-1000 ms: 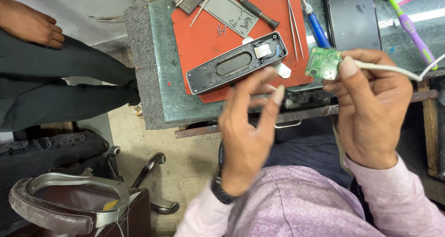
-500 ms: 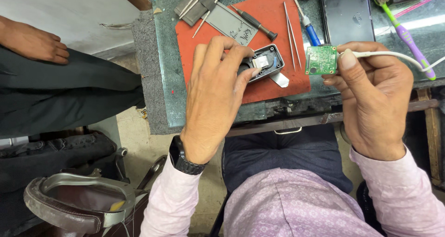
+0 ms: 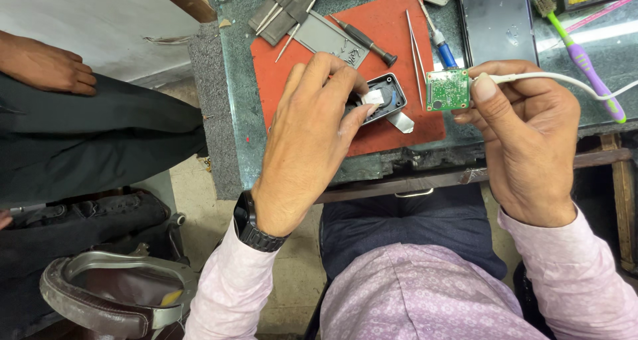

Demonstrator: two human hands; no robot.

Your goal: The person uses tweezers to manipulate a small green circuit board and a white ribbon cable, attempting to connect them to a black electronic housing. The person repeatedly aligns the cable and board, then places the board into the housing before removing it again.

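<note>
A small green circuit board [image 3: 448,90] was pinched between the thumb and fingers of the right hand [image 3: 525,140], and a white cable [image 3: 565,81] was pressed under the same thumb and was led off to the right edge of the head view. The board was held just above the near right corner of the red mat [image 3: 399,137], apart from the dark plastic casing [image 3: 380,101] that lay on the mat to its left. The left hand [image 3: 306,140] was laid over that casing, with the fingers curled down on it and a small white piece [image 3: 371,99] pressed at the fingertips; whether the casing was truly clasped or only touched could not be told. Only the right end of the casing was seen past the fingers, and a small silver tab [image 3: 401,122] lay beside it on the mat. A black watch [image 3: 256,230] was worn on the left wrist. Between casing and board a pair of tweezers [image 3: 415,54] lay lengthwise on the mat, with a dark screwdriver [image 3: 365,41] farther up and a blue-handled tool [image 3: 442,47] at the mat's right edge. A black phone [image 3: 497,21] and a green and purple toothbrush [image 3: 578,54] lay on the bench [image 3: 232,114] farther right. Another person's hand [image 3: 46,67] rested on a dark-clothed lap at the far left.
</note>
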